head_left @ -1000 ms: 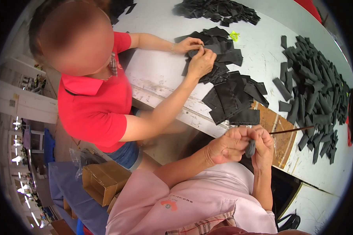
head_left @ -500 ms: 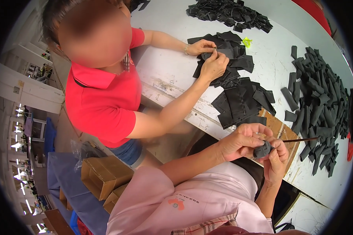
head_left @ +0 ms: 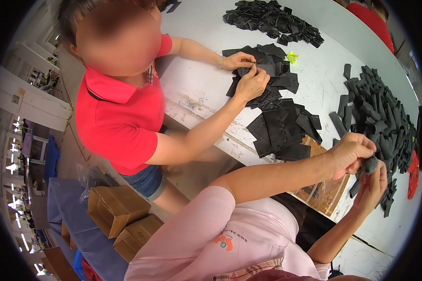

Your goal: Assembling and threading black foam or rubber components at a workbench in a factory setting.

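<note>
White worktable runs diagonally from top centre to lower right; its near edge cuts across mid-frame, and a bare strip of it shows between the piles. Lower left is floor level — two cardboard boxes on a blue sheet.

Around the work: a flat stack of black fabric pieces at centre, just left of the hands; a big heap of narrow black strips at right, running down right beside the hands; another black pile at top. A brown wooden board lies on the table edge under the hands. A co-worker in a red shirt fills the upper left, both hands on a separate black stack at upper centre, beside a small yellow-green tag.

Left hand at right of centre — fingers curled tight, pinching a small dark grey fabric piece. Right hand just below, fingers bent up around the same piece from underneath. Both hands touching, held above the table edge.
</note>
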Tool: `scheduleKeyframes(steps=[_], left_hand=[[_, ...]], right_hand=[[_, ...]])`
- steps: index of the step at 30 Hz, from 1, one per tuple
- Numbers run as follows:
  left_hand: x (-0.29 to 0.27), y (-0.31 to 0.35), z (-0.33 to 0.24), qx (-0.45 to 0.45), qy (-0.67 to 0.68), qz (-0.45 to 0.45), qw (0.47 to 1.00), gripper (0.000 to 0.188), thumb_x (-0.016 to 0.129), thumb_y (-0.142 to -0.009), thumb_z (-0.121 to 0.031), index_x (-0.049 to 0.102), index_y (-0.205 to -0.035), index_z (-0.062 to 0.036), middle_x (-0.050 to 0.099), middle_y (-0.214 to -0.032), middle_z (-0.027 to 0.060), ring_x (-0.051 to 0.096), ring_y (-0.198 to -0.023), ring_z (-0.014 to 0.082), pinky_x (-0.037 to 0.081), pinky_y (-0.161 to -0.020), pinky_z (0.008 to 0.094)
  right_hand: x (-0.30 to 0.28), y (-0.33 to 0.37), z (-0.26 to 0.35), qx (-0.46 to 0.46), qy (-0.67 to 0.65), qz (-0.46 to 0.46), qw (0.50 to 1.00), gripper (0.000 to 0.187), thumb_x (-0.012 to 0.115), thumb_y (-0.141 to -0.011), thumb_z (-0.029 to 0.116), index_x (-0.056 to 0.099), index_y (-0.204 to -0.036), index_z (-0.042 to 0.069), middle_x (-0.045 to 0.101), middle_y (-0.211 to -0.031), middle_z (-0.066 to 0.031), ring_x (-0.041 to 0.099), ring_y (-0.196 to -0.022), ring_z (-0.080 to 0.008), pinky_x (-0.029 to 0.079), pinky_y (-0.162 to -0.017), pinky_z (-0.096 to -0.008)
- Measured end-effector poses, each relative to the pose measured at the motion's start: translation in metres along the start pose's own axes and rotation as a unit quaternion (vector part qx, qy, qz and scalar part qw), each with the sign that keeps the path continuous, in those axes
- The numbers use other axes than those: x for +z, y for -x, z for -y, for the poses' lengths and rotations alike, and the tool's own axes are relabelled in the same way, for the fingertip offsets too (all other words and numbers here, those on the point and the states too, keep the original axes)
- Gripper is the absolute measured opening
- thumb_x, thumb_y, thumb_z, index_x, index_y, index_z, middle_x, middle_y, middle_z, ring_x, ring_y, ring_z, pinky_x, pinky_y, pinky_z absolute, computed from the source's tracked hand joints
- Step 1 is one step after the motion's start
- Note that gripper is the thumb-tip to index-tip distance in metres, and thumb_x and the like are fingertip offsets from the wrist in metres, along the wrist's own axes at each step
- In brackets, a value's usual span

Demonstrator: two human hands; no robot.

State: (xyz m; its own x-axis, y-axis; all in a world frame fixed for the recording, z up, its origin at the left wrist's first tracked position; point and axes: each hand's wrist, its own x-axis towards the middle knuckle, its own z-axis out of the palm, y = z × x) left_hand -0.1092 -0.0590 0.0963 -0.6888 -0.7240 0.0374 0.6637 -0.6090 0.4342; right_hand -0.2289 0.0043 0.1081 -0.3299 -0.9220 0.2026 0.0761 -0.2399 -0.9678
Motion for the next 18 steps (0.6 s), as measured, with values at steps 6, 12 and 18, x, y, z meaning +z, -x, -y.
scheduleKeyframes(steps=[6,12,18], left_hand=[[-0.008,-0.003,0.008,-0.056,0.016,-0.027,0.998,0.007,0.053,-0.077,-0.004,0.05,-0.084,-0.0026,0.05,-0.063,0.0027,0.035,-0.034,0.0042,0.023,-0.028,0.0183],[-0.02,0.004,0.013,-0.075,-0.001,-0.072,0.995,0.012,0.053,-0.074,-0.001,0.049,-0.085,-0.0006,0.049,-0.062,0.0043,0.035,-0.034,0.0043,0.021,-0.029,0.0195],[-0.034,0.013,0.028,-0.071,0.005,-0.095,0.993,0.012,0.053,-0.076,-0.001,0.047,-0.086,-0.003,0.049,-0.062,0.003,0.034,-0.034,0.0036,0.021,-0.03,0.0189]], right_hand=[[-0.015,-0.003,-0.008,0.081,-0.1,0.056,0.99,0.019,0.053,-0.085,0.02,0.047,-0.082,0.002,0.045,-0.065,-0.0009,0.038,-0.05,-0.0042,0.03,-0.043,-0.0152],[-0.028,0.002,-0.038,0.125,-0.127,0.097,0.979,0.03,0.065,-0.073,0.02,0.049,-0.091,0.002,0.046,-0.065,-0.0003,0.042,-0.054,-0.0073,0.032,-0.046,-0.0176],[-0.029,0.012,-0.057,0.133,-0.171,0.078,0.973,0.031,0.067,-0.07,0.016,0.049,-0.09,0.001,0.046,-0.065,-0.0017,0.044,-0.055,-0.0096,0.033,-0.047,-0.0199]])
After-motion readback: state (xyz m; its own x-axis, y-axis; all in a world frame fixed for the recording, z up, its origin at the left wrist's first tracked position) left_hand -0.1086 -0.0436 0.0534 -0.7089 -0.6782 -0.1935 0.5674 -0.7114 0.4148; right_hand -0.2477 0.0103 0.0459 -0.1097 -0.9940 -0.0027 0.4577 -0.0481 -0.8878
